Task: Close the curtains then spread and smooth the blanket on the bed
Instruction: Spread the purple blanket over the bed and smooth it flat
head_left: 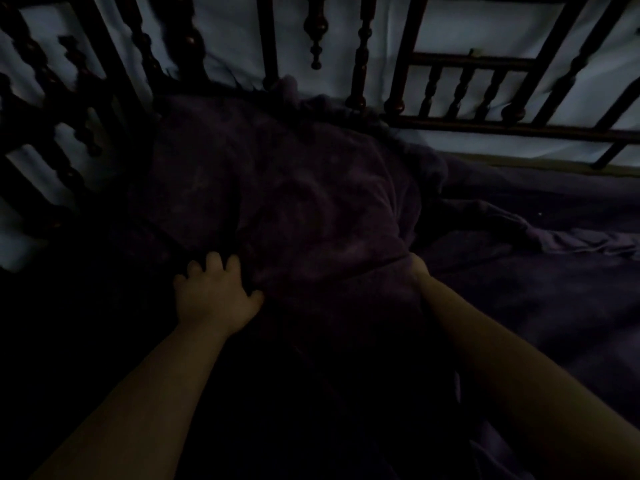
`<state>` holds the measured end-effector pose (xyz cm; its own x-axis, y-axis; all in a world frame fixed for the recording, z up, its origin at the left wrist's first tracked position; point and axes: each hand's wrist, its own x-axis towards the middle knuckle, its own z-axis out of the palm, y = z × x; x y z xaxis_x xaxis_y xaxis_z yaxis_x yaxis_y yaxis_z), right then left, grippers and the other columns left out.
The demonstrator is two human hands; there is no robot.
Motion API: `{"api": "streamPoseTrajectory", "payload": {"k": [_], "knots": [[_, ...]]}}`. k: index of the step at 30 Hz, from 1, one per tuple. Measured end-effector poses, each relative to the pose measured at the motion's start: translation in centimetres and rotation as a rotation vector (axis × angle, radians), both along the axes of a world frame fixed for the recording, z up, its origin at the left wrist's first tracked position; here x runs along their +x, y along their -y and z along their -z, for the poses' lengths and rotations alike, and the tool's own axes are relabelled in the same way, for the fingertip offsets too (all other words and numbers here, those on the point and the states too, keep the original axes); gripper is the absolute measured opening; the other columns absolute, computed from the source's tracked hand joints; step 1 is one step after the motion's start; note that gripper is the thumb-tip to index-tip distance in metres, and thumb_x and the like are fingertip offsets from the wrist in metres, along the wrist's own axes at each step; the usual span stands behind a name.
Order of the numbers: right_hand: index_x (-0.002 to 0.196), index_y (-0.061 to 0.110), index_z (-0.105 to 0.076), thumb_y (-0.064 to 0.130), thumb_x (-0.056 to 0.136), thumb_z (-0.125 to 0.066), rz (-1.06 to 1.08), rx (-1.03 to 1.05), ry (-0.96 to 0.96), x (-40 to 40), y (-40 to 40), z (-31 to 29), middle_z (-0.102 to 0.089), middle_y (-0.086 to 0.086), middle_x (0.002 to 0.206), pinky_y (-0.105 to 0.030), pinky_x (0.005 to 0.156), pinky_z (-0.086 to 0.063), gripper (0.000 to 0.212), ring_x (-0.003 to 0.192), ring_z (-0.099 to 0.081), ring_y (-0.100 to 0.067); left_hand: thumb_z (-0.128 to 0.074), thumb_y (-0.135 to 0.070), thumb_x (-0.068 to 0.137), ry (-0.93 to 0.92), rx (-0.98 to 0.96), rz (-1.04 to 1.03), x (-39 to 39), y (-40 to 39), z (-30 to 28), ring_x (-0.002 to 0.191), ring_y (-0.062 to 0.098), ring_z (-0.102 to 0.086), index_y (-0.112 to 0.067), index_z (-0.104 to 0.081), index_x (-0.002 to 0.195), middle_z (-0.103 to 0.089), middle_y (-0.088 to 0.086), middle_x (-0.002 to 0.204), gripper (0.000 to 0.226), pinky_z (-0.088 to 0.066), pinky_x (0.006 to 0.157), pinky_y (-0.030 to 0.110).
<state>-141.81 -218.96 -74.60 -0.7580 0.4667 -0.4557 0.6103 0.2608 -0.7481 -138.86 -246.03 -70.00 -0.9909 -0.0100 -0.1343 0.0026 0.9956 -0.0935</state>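
- Judging by the very dim light, the curtain step is taken to be finished, though no curtain can be identified with certainty; pale cloth [228, 32] is seen behind the dark turned-wood bed frame [360, 57], and it cannot be told whether that is curtain or wall.
- The blanket [287, 188], dark purple and plush, is found on the bed, lying as a raised strip that runs from the foreground up to the frame rails.
- Its far end is bunched against the spindles, and its right edge is folded and rumpled, so the spreading is judged only partly done.
- A darker sheet [554, 299] is left uncovered to the right of the blanket, with a wrinkled fold lying across it near the right edge of the view.
- The left hand [214, 292] is laid palm-down on the blanket's left side, fingers splayed and released, with nothing gripped.
- The right hand [417, 268] is mostly hidden under a fold at the blanket's right edge; only the wrist and a little of the hand are shown, and whether cloth is clenched there cannot be told.
- Still to be done, as judged from this view: the blanket drawn out sideways over the bare sheet, the bunched far end flattened, and the surface smoothed.
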Motion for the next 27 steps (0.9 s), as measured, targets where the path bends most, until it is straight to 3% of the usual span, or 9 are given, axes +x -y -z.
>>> {"api": "streamPoseTrajectory", "payload": {"k": [3, 6, 9, 12, 14, 17, 20, 23, 27], "knots": [[0.129, -0.002, -0.042, 0.017, 0.097, -0.035, -0.109, 0.295, 0.019, -0.3, -0.6, -0.9, -0.047, -0.024, 0.135, -0.035, 0.094, -0.044, 0.038, 0.12, -0.048, -0.036, -0.038, -0.056, 0.085, 0.012, -0.012, 0.014, 0.0, -0.4, -0.5, 0.114, 0.031, -0.046, -0.018, -0.038, 0.129, -0.042, 0.01, 0.13, 0.058, -0.04, 0.088, 0.035], [0.144, 0.009, -0.018, 0.02, 0.087, -0.057, -0.176, 0.217, -0.303, -1.7, -1.9, -2.7, -0.025, -0.018, 0.15, -0.047, 0.113, -0.03, 0.069, 0.135, -0.031, -0.034, -0.039, -0.053, 0.086, 0.038, -0.041, 0.041, -0.5, -0.5, -0.6, 0.112, 0.03, -0.046, -0.019, -0.039, 0.128, -0.042, 0.009, 0.129, 0.055, -0.04, 0.083, 0.033], [0.145, 0.017, 0.013, 0.005, 0.082, -0.063, -0.27, 0.104, -0.324, -3.5, -2.9, -3.9, 0.004, -0.013, 0.157, -0.047, 0.118, -0.018, 0.1, 0.144, -0.009, -0.029, -0.042, -0.05, 0.085, 0.078, -0.006, 0.059, -1.8, -0.3, -0.4, 0.113, 0.028, -0.046, -0.02, -0.039, 0.128, -0.043, 0.009, 0.13, 0.053, -0.041, 0.081, 0.031], [0.142, 0.019, 0.023, 0.001, 0.083, -0.061, -0.341, 0.037, -0.246, -4.9, -3.1, -3.7, -0.002, -0.016, 0.156, -0.042, 0.113, -0.028, 0.105, 0.141, -0.02, -0.033, -0.045, -0.048, 0.085, 0.113, -0.004, 0.077, -3.0, -0.5, 0.1, 0.116, 0.027, -0.045, -0.019, -0.041, 0.129, -0.044, 0.009, 0.132, 0.053, -0.043, 0.082, 0.032], [0.146, 0.019, 0.009, -0.004, 0.083, -0.058, -0.288, -0.039, -0.268, -5.5, -2.9, -3.3, -0.018, -0.018, 0.153, -0.04, 0.105, -0.035, 0.095, 0.135, -0.031, -0.035, -0.046, -0.046, 0.085, 0.118, -0.006, 0.08, -3.3, -0.7, 0.5, 0.116, 0.025, -0.045, -0.019, -0.043, 0.128, -0.045, 0.008, 0.131, 0.051, -0.044, 0.083, 0.032], [0.134, 0.001, -0.039, 0.006, 0.091, -0.047, -0.26, 0.255, -0.124, -5.8, -2.4, -3.5, -0.045, -0.024, 0.138, -0.039, 0.101, -0.038, 0.044, 0.123, -0.045, -0.037, -0.045, -0.042, 0.086, 0.1, 0.022, 0.076, -3.3, -0.9, 1.0, 0.117, 0.024, -0.046, -0.018, -0.048, 0.125, -0.047, 0.008, 0.129, 0.045, -0.045, 0.086, 0.032], [0.128, 0.0, -0.045, 0.012, 0.095, -0.037, -0.204, 0.497, -0.049, -5.6, -1.2, -4.8, -0.049, -0.023, 0.134, -0.037, 0.099, -0.038, 0.036, 0.121, -0.046, -0.036, -0.042, -0.039, 0.089, 0.104, 0.056, 0.052, -3.2, -1.0, 0.9, 0.116, 0.024, -0.049, -0.018, -0.052, 0.121, -0.051, 0.008, 0.128, 0.04, -0.046, 0.087, 0.032], [0.119, 0.0, -0.051, 0.005, 0.089, -0.039, -0.023, 0.576, -0.364, -5.6, -0.6, -9.9, -0.056, -0.024, 0.122, -0.037, 0.086, -0.043, 0.033, 0.109, -0.054, -0.038, -0.04, -0.035, 0.091, 0.125, 0.063, 0.018, -3.0, -1.0, 0.6, 0.114, 0.022, -0.051, -0.017, -0.054, 0.118, -0.053, 0.007, 0.126, 0.036, -0.046, 0.084, 0.029], [0.098, -0.003, -0.054, -0.004, 0.077, -0.044, -0.16, 0.939, -0.785, -6.8, -1.8, -18.6, -0.049, -0.025, 0.125, -0.034, 0.073, -0.044, 0.023, 0.1, -0.055, -0.041, -0.038, -0.032, 0.092, 0.154, 0.027, -0.029, -2.8, -1.6, 0.0, 0.117, 0.022, -0.049, -0.017, -0.048, 0.125, -0.049, 0.007, 0.131, 0.037, -0.046, 0.084, 0.029]]}}
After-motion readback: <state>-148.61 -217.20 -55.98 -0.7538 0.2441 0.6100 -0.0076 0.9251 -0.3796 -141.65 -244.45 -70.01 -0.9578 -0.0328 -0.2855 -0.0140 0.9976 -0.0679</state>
